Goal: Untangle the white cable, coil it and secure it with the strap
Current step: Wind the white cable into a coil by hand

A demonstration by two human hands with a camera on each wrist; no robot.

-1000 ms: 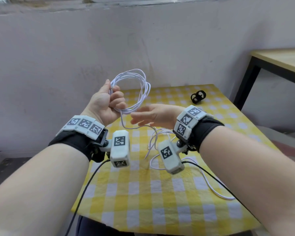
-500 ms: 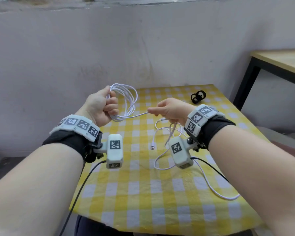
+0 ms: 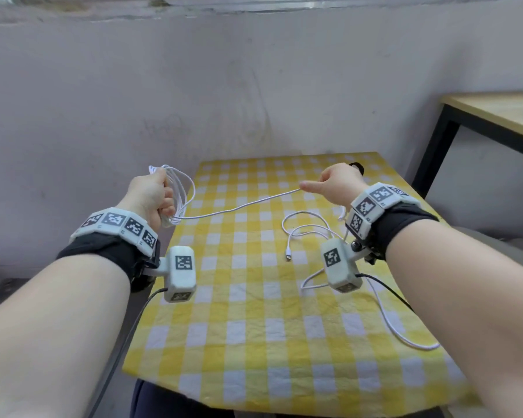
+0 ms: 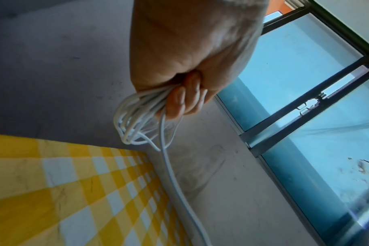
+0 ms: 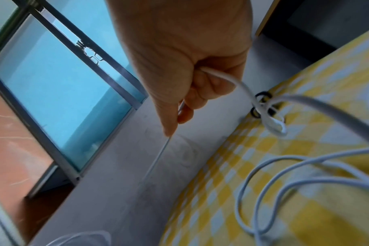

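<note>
My left hand [image 3: 151, 196] grips a bundle of several loops of the white cable [image 3: 181, 191] off the table's left edge; the fist [image 4: 185, 93] is closed round the loops [image 4: 135, 123]. A taut strand [image 3: 239, 208] runs from it to my right hand [image 3: 332, 184], which pinches the cable [image 5: 221, 78] between thumb and fingers above the far right of the table. The loose rest of the cable [image 3: 308, 229] lies on the cloth, its plug end [image 3: 288, 257] near the middle. The black strap [image 3: 356, 166] is mostly hidden behind my right hand; it shows near the far edge [image 5: 263, 106].
The small table wears a yellow-and-white checked cloth [image 3: 254, 327] and stands against a grey wall [image 3: 224, 86]. A wooden desk with black legs [image 3: 477, 116] stands at the right. Black camera leads [image 3: 384, 289] hang from my wrists.
Both hands have moved apart: the left with its coil went left past the table edge, the right went right and back, drawing the strand between them long and taut.
</note>
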